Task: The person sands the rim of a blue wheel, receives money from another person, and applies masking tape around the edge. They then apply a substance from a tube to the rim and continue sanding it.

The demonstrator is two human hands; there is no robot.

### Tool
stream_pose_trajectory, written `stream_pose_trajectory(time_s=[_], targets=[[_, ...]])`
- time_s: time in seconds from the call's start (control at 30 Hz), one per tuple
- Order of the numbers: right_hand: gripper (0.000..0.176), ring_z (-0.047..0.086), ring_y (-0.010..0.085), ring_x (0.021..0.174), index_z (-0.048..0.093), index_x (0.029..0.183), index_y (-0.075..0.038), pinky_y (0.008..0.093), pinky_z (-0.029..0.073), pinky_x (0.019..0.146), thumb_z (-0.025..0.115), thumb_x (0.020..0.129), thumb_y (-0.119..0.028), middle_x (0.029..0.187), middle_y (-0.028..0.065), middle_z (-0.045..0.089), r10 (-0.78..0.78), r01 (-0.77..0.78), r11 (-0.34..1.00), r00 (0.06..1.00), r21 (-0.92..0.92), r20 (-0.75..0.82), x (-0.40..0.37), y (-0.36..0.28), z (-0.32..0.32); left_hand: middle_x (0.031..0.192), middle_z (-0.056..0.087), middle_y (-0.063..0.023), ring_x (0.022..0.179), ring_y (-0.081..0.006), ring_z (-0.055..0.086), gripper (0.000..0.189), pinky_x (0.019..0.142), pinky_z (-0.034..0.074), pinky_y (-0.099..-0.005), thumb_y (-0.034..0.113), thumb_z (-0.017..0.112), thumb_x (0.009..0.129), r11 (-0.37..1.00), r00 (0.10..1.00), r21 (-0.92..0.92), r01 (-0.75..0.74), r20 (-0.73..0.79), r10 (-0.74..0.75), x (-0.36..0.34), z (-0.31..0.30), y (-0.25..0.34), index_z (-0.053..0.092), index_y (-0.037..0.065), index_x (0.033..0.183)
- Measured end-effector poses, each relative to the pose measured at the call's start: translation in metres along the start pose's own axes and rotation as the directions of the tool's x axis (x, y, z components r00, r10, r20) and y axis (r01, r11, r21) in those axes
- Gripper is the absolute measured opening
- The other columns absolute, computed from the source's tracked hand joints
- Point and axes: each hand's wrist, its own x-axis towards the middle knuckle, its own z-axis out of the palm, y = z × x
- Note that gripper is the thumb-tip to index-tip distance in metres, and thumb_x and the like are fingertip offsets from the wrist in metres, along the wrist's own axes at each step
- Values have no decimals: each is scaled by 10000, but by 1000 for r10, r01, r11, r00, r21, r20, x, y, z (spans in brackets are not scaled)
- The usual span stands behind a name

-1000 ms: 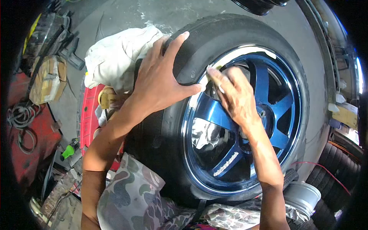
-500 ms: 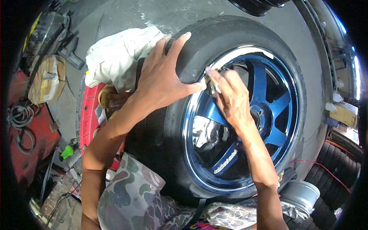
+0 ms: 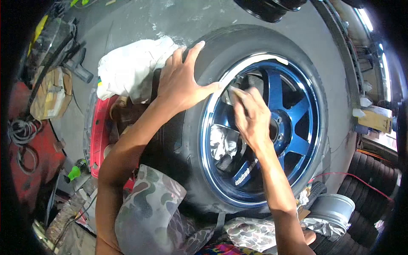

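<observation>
A blue spoked wheel rim (image 3: 298,111) with a polished lip sits inside a large black tire (image 3: 238,40) in front of me. My left hand (image 3: 180,80) lies spread on the tire's upper left, its thumb reaching the rim's lip. Over the upper left spokes is my right hand (image 3: 250,112), fingers bent and pressed together near the inner side of the lip. Something small and pale may be between its fingertips, but blur hides what it is. A white cloth (image 3: 127,68) is bunched at the tire's left.
Left of the tire are a red tray (image 3: 100,136), a taped brown package (image 3: 52,93) and a green-capped bottle (image 3: 74,172). A bare silver rim (image 3: 332,210) and stacked tires (image 3: 369,182) stand at the lower right. Another black wheel (image 3: 267,9) is at the top.
My right hand has shifted slightly down and left along the rim. The wheel sits a little further left in view, and my left hand remains spread on the tire.
</observation>
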Motion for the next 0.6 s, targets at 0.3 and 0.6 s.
stream_pose_trajectory(time_s=[0.3,0.6], targets=[[205,583,232,712,761,1196,-16,368,486,656,709,999,-31,828,109,545,343,-349,909,937,-229,-68,-126,-34,-156,1644,406,-276,1546,-468,366,1326,1222,347,-614,723,890,675,954,933,113,278,204,-296,48,3,16,270,191,1720],[126,638,368,758,731,1030,4,453,512,695,719,989,-114,873,165,596,388,-467,810,880,-354,-272,-258,-48,-253,1156,753,-195,1089,-332,727,520,972,569,-431,410,786,982,936,953,-273,-221,-265,148,56,-48,77,723,-15,1274]])
